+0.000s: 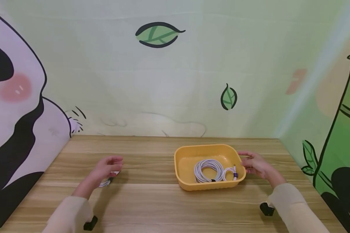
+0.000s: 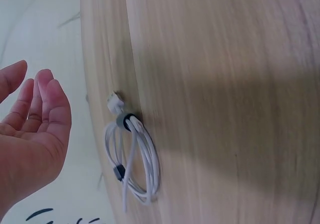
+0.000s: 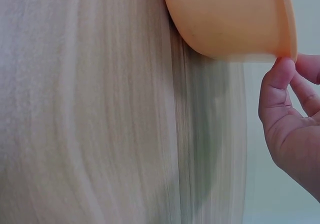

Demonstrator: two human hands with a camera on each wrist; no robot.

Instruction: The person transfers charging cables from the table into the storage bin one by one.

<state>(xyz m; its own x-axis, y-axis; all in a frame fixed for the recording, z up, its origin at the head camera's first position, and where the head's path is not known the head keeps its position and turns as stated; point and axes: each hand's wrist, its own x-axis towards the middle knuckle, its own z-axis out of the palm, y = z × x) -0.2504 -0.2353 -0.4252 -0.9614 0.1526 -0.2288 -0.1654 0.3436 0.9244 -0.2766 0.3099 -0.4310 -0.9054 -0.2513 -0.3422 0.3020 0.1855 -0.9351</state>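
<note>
My left hand [image 1: 106,169] hovers at the left of the table, fingers loosely bent with nothing held. Below it lies a coiled white USB cable [image 2: 150,156], bundled with a dark strap; in the head view the hand hides most of it. At the right, my right hand [image 1: 258,166] pinches the right rim of a yellow plastic basket [image 1: 192,186], thumb and fingers at its edge [image 3: 291,39]. Inside the basket sit a large coil of pale cable [image 1: 197,171] with a black tie and a smaller white coil [image 1: 225,175] with a dark blue tie.
The wooden table [image 1: 145,207] ends at the back against a pale green wall [image 1: 119,81] printed with leaves, a panda and bamboo. Black wrist devices hang under both sleeves.
</note>
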